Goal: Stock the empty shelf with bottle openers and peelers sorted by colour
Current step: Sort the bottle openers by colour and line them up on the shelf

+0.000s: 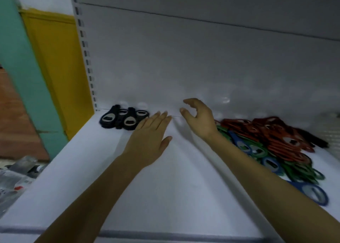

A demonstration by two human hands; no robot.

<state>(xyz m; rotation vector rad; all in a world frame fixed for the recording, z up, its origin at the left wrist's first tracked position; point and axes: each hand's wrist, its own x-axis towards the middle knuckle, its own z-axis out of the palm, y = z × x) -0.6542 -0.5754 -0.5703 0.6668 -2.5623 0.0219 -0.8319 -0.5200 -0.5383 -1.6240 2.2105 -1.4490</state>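
Left hand [149, 141] flat, right hand [199, 119] loosely curled, both empty; shelf [165, 187] holds black openers [123, 119]

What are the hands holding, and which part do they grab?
Nothing is held. The left hand is flat and open beside the black bottle openers; the right hand has loosely curled fingers, empty, near the coloured pile.

A cluster of bottle openers [123, 118] lies back left on the shelf [165, 196]; a heap of openers [276, 147] lies right. They are well apart.

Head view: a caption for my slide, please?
Empty left hand and right hand over a shelf; black openers grouped left, mixed coloured pile right.
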